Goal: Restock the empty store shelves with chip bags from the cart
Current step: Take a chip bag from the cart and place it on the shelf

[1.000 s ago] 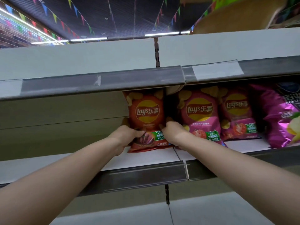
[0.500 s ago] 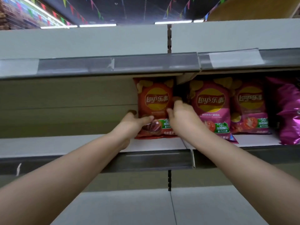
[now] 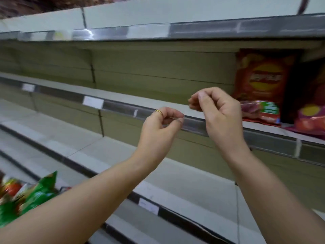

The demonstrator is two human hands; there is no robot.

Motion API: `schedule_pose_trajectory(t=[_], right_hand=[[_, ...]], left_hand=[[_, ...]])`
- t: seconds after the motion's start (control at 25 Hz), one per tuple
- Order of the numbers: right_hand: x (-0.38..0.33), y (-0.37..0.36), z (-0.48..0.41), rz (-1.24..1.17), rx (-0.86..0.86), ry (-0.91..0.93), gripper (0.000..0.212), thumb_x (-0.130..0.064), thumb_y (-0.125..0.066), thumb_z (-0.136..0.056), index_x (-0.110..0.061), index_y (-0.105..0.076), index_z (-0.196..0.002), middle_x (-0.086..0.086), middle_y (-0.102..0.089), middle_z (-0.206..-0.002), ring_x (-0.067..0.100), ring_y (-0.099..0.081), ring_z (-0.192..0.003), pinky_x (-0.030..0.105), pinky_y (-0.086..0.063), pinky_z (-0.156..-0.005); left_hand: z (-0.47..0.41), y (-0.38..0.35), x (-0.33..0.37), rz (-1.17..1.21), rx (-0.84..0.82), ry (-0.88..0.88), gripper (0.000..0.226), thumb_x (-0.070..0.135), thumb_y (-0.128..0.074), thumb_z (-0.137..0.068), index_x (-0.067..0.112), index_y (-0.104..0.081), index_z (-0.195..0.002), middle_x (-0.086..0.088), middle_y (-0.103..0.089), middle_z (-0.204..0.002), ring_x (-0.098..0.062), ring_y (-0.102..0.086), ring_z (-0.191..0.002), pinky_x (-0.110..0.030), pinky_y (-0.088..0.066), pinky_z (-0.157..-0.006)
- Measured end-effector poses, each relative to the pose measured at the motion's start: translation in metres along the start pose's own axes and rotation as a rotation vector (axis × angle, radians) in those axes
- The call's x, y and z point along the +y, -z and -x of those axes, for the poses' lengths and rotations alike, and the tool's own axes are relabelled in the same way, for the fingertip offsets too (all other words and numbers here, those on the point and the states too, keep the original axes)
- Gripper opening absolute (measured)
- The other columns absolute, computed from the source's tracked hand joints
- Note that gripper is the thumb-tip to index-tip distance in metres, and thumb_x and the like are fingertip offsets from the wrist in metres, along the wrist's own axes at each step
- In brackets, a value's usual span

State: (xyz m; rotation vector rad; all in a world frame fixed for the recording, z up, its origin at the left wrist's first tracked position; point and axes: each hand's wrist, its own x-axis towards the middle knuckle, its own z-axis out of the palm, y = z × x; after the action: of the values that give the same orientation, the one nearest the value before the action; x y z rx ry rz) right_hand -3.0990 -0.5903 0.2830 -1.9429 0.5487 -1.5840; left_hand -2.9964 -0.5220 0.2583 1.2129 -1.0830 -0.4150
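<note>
A red chip bag (image 3: 262, 85) stands upright on the upper shelf (image 3: 158, 103) at the right, with a pink chip bag (image 3: 311, 118) beside it at the frame's edge. My left hand (image 3: 158, 131) and my right hand (image 3: 218, 111) hang in front of the shelf rail, left of the red bag and apart from it. Both have loosely curled fingers and hold nothing. A gold ring sits on a left finger. Green chip bags (image 3: 29, 196) lie in the cart at the bottom left, partly behind my left forearm.
Long shelves run off to the left: the upper shelf left of the red bag, a middle shelf (image 3: 109, 155) and a lower one (image 3: 158, 231) hold no goods. Grey price rails (image 3: 123, 108) with white labels edge each shelf. Another shelf overhangs above.
Both hands have let go of the red bag and drawn back from the shelf. The view has swung left and down, bringing the bare shelves and the cart's green bags into sight.
</note>
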Motion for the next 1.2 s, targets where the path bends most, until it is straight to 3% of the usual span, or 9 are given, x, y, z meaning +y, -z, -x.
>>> schedule_pose_trajectory(t=[0.16,0.36,0.48,0.64,0.72,0.88,1.0,1.2], right_hand=[[-0.017,-0.093,0.024,-0.17,-0.177,-0.058,0.024,-0.01,-0.048,-0.093,-0.014,-0.063,-0.075,-0.002,-0.066,-0.074,0.009,-0.062,-0.073,0.026,-0.053,-0.072],[-0.05,-0.234,0.053,-0.362,-0.328,-0.151,0.026,-0.007,-0.047,-0.094,-0.015,-0.062,-0.075,0.003,-0.065,-0.075,0.012,-0.063,-0.074,0.018,-0.051,-0.069],[-0.063,-0.317,0.088,-0.425,-0.421,-0.206,0.025,-0.005,-0.048,-0.093,-0.013,-0.062,-0.073,0.003,-0.065,-0.073,0.009,-0.062,-0.071,0.018,-0.052,-0.069],[-0.061,-0.409,0.138,-0.471,-0.551,-0.342,0.028,-0.005,-0.049,-0.092,-0.014,-0.062,-0.069,0.002,-0.064,-0.069,0.008,-0.061,-0.068,0.023,-0.052,-0.07],[-0.055,-0.443,0.156,-0.474,-0.614,-0.378,0.029,-0.006,-0.05,-0.092,-0.016,-0.062,-0.068,0.002,-0.065,-0.068,0.011,-0.062,-0.068,0.026,-0.052,-0.072],[-0.031,-0.498,0.186,-0.369,-0.784,-0.403,0.031,-0.008,-0.051,-0.092,-0.022,-0.061,-0.066,0.005,-0.064,-0.068,0.018,-0.061,-0.073,0.034,-0.05,-0.074],[0.003,-0.531,0.196,-0.149,-0.856,-0.295,0.028,-0.015,-0.05,-0.093,-0.022,-0.059,-0.067,0.013,-0.064,-0.071,0.022,-0.058,-0.071,0.037,-0.045,-0.077],[0.055,-0.562,0.188,-0.029,-1.013,-0.239,0.024,-0.013,-0.047,-0.095,0.001,-0.062,-0.083,0.016,-0.062,-0.078,0.019,-0.05,-0.065,0.027,-0.036,-0.055]], left_hand=[[0.019,0.094,-0.012,-0.006,0.182,0.012,0.018,0.008,-0.06,-0.088,0.022,-0.062,-0.077,0.009,-0.061,-0.072,-0.004,-0.056,-0.072,-0.019,-0.048,-0.071],[0.047,0.229,-0.033,-0.04,0.358,0.108,0.011,0.009,-0.059,-0.089,0.017,-0.063,-0.084,-0.002,-0.06,-0.077,-0.011,-0.055,-0.076,-0.029,-0.049,-0.075],[0.074,0.312,-0.057,-0.07,0.438,0.228,0.008,0.011,-0.059,-0.089,0.017,-0.063,-0.088,0.0,-0.062,-0.082,-0.011,-0.058,-0.08,-0.028,-0.048,-0.076],[0.106,0.399,-0.091,-0.062,0.589,0.378,0.015,0.006,-0.057,-0.089,0.018,-0.06,-0.081,0.002,-0.058,-0.075,-0.012,-0.054,-0.072,-0.02,-0.045,-0.064],[0.115,0.424,-0.102,-0.054,0.66,0.435,0.015,0.006,-0.056,-0.091,0.018,-0.058,-0.08,0.0,-0.057,-0.076,-0.012,-0.053,-0.07,-0.017,-0.043,-0.059],[0.124,0.455,-0.13,-0.024,0.772,0.524,0.013,0.008,-0.056,-0.091,0.016,-0.058,-0.08,-0.002,-0.057,-0.081,-0.013,-0.055,-0.075,-0.022,-0.044,-0.066],[0.121,0.467,-0.155,-0.009,0.876,0.579,0.017,0.007,-0.055,-0.091,0.017,-0.055,-0.077,0.001,-0.055,-0.078,-0.01,-0.052,-0.069,-0.022,-0.042,-0.064],[0.094,0.475,-0.202,-0.003,0.989,0.687,0.016,0.008,-0.054,-0.092,0.017,-0.054,-0.078,0.0,-0.054,-0.081,-0.011,-0.052,-0.071,-0.021,-0.042,-0.062]])
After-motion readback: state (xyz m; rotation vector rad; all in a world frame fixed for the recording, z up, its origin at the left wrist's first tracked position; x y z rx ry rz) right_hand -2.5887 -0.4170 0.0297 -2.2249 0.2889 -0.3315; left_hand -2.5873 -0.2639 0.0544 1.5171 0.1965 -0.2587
